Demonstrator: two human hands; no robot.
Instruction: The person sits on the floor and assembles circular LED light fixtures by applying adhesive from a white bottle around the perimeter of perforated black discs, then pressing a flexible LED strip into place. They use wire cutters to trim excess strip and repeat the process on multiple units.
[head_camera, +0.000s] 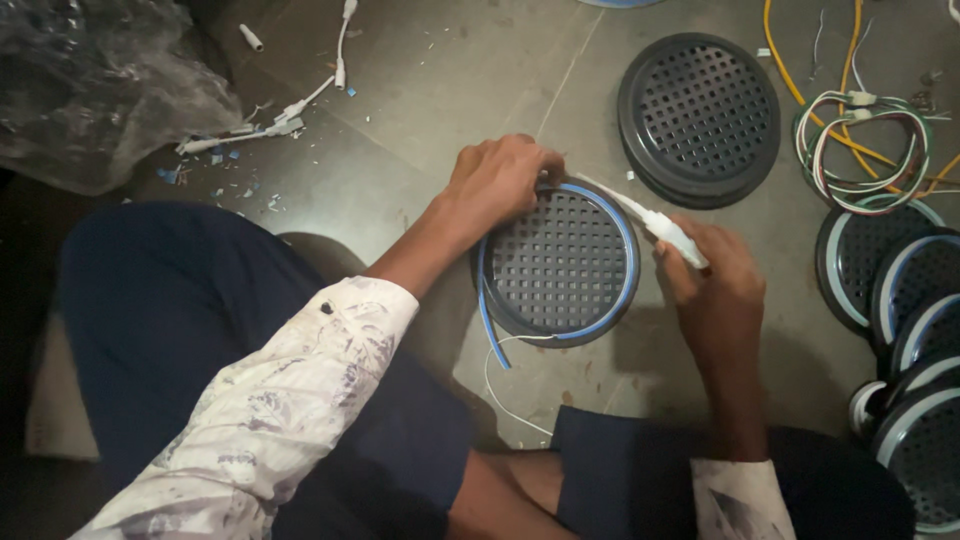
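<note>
Taking the round black grille (558, 262) on the floor (450, 80) as the landmark: far to its upper left lies a crumpled sheet of clear plastic (90, 80), and nearer, still upper left, a scatter of white connector leads and small blue and white offcuts (270, 125).

The left hand (500, 180) rests on the grille's upper left rim, fingers curled down and pressing on the blue strip (625, 235) that runs round the inside edge of the rim. One loose end of that strip hangs off the lower left of the grille, with a thin white wire (500, 385) trailing below it.

Just right of the grille, the right hand (715, 290) is closed around a white tube-like tool (672, 232), its narrow tip laid against the rim at the upper right.

Judging by this, the step in hand is seating or fixing the strip around the rim; the loose end looks unseated, so what remains seems to call for steady pressure along the lower left.

Above right of the grille lies a bare black grille (700, 115); further right, a coil of coloured wires (865, 150); below that, a stack of grilles with strips already fitted (915, 330).
</note>
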